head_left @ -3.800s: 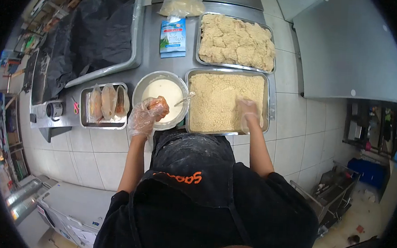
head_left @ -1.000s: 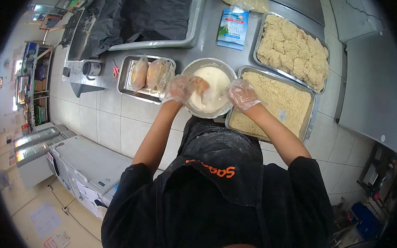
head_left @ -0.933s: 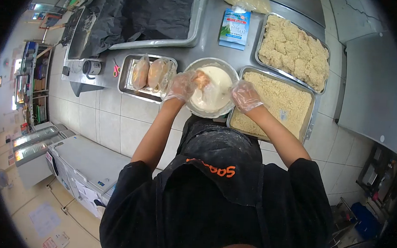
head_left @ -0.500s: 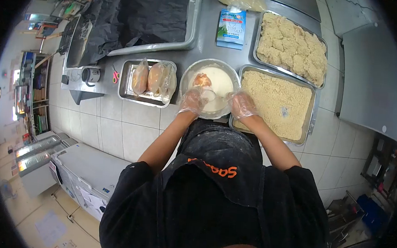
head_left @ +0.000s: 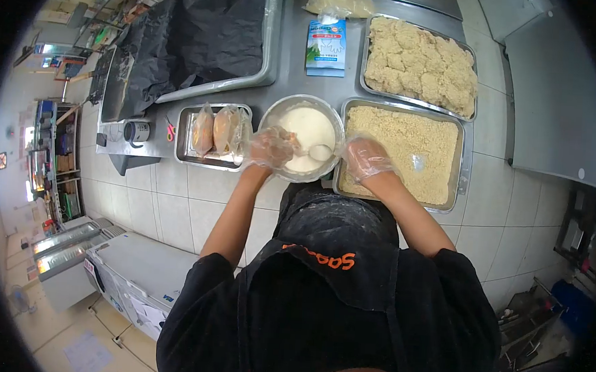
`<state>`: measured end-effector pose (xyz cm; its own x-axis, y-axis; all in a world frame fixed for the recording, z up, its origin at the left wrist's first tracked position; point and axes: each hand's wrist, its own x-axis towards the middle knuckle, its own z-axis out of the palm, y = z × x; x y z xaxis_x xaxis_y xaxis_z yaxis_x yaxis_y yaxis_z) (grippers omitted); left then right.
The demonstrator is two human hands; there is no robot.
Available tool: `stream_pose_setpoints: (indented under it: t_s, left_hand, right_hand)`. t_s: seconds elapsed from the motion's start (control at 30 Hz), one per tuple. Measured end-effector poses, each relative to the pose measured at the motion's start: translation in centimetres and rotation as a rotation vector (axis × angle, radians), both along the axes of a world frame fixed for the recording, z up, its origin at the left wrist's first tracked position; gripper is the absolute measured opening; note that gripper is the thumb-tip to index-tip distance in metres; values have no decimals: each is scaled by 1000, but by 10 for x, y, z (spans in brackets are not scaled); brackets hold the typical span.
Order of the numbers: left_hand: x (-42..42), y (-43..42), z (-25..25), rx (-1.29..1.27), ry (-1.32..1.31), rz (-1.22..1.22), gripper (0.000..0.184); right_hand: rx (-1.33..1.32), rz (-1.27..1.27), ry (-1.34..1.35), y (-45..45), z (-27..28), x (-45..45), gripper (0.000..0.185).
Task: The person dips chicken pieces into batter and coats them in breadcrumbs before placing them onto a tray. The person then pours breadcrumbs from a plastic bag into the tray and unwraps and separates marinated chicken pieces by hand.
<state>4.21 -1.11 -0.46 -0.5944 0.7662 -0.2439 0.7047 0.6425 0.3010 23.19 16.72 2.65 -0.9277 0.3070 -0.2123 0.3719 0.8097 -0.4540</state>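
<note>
My left hand (head_left: 271, 149), in a clear plastic glove, is over the left side of a metal bowl (head_left: 269, 115) of creamy white batter (head_left: 308, 124). Its fingers are curled; an orange-brown bit of a piece of meat (head_left: 291, 138) shows at their tips, the rest hidden. A round-headed ladle (head_left: 320, 152) lies in the batter, its handle running toward my right hand (head_left: 369, 157). That hand, gloved too, is closed around the handle's end at the bowl's right rim, partly over a tray (head_left: 458, 169) of pale crumbs (head_left: 401, 144).
Left of the bowl, a metal tray (head_left: 190, 159) holds pieces of meat in clear bags (head_left: 204, 130). Beyond are scissors (head_left: 170, 131) and a mug (head_left: 137, 132). A crumb-coated heap fills another tray (head_left: 475, 84). Behind stand a blue packet (head_left: 326, 47) and a large tub (head_left: 271, 33) lined with black plastic.
My left hand has moved left toward the bowl's rim, and the meat that lay in view in the batter is now mostly hidden. The ladle and my right hand have shifted right relative to the bowl.
</note>
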Motion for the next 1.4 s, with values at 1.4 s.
stream_pose_setpoints:
  t_s: [1.4]
  left_hand:
    - [30, 54, 110, 336, -563, 276, 33]
  right_hand:
    - [204, -923, 81, 77, -85, 252, 57]
